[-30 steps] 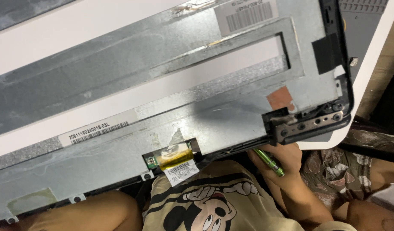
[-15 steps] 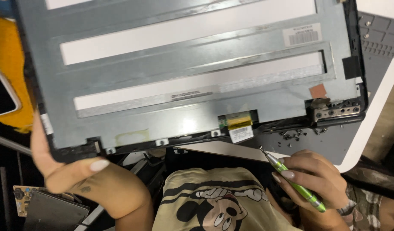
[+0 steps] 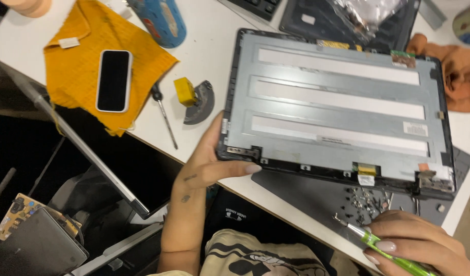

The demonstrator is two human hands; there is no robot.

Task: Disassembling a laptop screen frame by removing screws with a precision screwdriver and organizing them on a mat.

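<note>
Your left hand's fingers (image 3: 245, 167) pinch the lower left corner of the laptop screen panel (image 3: 337, 110), held tilted just above the white worktop (image 3: 214, 56). Your right hand (image 3: 421, 240) wraps its fingers shut on a green screwdriver (image 3: 385, 250). The panel looks thin, stiff and fragile; grip its frame edges. Loose screws (image 3: 365, 199) lie on the grey mat (image 3: 306, 191), no container.

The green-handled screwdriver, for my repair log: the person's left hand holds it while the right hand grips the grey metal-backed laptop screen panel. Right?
Hands swapped. In the head view, the right hand holds the green-handled screwdriver, and the left hand grips the grey metal-backed laptop screen panel.
</note>
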